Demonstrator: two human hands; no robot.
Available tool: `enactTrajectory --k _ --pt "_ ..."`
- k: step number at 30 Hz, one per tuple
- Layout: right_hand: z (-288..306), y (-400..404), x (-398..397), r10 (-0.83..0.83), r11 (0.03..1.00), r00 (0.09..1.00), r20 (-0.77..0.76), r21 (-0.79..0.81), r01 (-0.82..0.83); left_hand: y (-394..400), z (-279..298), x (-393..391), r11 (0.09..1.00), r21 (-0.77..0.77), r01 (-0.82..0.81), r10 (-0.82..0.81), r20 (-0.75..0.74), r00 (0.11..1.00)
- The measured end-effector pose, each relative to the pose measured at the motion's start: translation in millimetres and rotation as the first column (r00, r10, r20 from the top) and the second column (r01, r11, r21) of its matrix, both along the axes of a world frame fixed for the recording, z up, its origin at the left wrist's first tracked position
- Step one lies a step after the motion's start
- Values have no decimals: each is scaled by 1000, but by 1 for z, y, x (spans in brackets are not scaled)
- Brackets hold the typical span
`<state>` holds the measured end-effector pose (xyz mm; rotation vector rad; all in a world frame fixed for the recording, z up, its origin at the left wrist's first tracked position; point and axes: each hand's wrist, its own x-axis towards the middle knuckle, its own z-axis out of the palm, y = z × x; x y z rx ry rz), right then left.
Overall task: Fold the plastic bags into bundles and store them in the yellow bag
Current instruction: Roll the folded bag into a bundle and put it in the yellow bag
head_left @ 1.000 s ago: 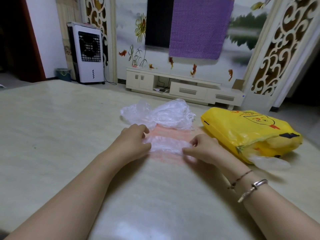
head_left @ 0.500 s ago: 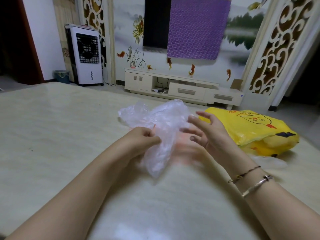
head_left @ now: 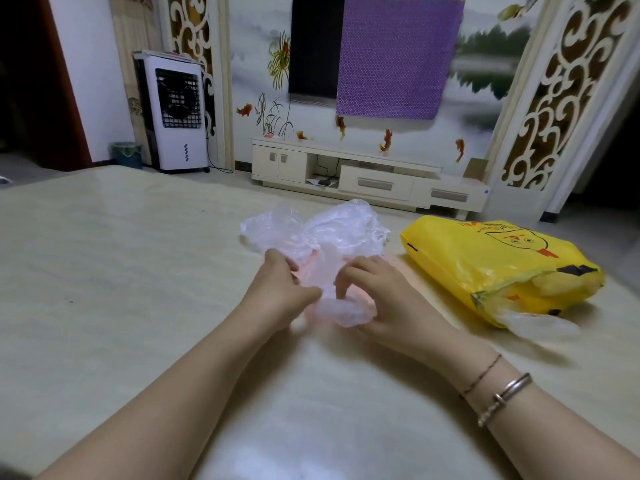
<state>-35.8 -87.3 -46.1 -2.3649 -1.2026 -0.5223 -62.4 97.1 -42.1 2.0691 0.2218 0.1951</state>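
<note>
Head view: both hands work a thin clear plastic bag [head_left: 332, 282] above the pale marble-look table [head_left: 104, 271].
Left hand [head_left: 280, 289] pinches its edge; right hand [head_left: 374, 292] curls fingers round its lower roll, left of the crinkled yellow plastic bag [head_left: 491, 261].

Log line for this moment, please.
step: folding | left hand: grips clear plastic bag | right hand: grips same bag | yellow bag: on table, right

Head view, looking forward-down, close over table [head_left: 104, 271].
</note>
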Motion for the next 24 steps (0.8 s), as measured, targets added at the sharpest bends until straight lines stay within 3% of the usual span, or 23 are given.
enactTrajectory --k 2,4,8,13,16,22,24 --pt "-3 -5 1 -17 999 997 -72 -35 14 1 3 -3 987 159 -38 2 218 976" --pt "-5 -7 2 -22 998 990 -136 -59 14 2 8 -4 991 111 76 -108 317 942" --pt "3 -7 -2 -28 998 947 -319 37 42 -1 8 -7 952 77 295 -305 218 927" --pt "3 -6 -3 16 988 866 -500 142 64 2 2 -3 945 223 239 -268 110 957" --pt "-3 0 4 -55 973 869 -493 169 157 4 0 -4 940 287 185 -206 45 977" --pt "-9 15 23 -227 888 828 -512 241 392 0 5 1 970 161 184 -175 -67 982" --pt "-11 20 25 -313 862 811 -494 210 461 -3 1 2 960 194 199 -187 -80 979"
